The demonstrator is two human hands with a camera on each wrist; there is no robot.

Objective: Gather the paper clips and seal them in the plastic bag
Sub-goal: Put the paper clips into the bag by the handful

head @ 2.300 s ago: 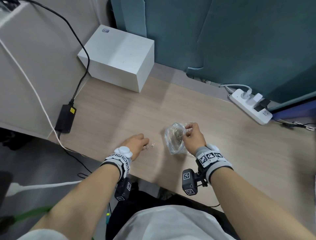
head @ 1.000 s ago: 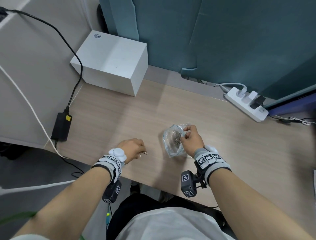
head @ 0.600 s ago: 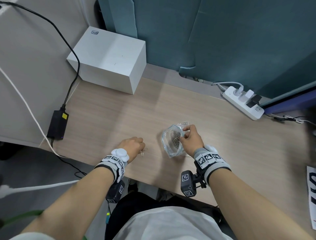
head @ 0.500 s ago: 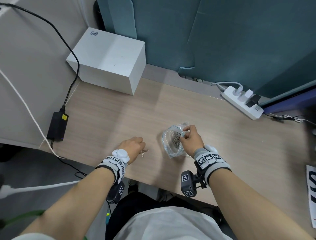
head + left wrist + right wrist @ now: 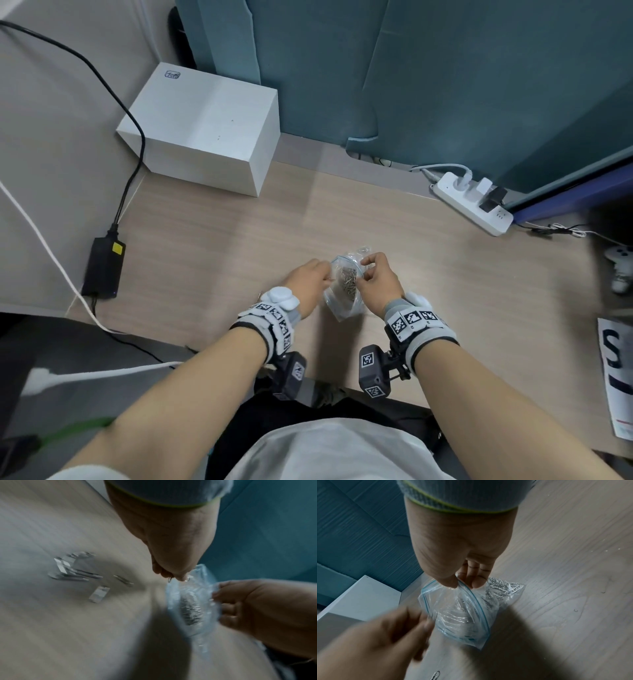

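Two hands: both work at the mouth of the plastic bag [image 5: 344, 291], which rests on the wooden desk [image 5: 462, 274] just in front of you.
Right hand: your right hand [image 5: 462, 555] pinches the blue-striped rim of the bag between thumb and fingers and holds the mouth open; keep that pinch high so the opening stays wide and faces left.
Left hand: your left hand [image 5: 306, 282] is at the left edge of the opening with its fingertips bunched round a paper clip [image 5: 169, 580]; a wire loop shows just under the fingers.
Step in hand: as I judge it, dropping this clip in. Bring the fingertips past the rim before you let go, so the clip falls inside and not on the desk.
Clips in bag: a dense heap of paper clips [image 5: 500, 585] sits inside the bag, towards its bottom; keep that end low so nothing slides back out.
Loose clips: one clip [image 5: 435, 674] lies on the desk near the bag, and blurred bright pieces [image 5: 75, 569] lie further left; what they are I cannot tell.
Seal: judged not yet due; gather the rest, then press the strip shut along its whole length.
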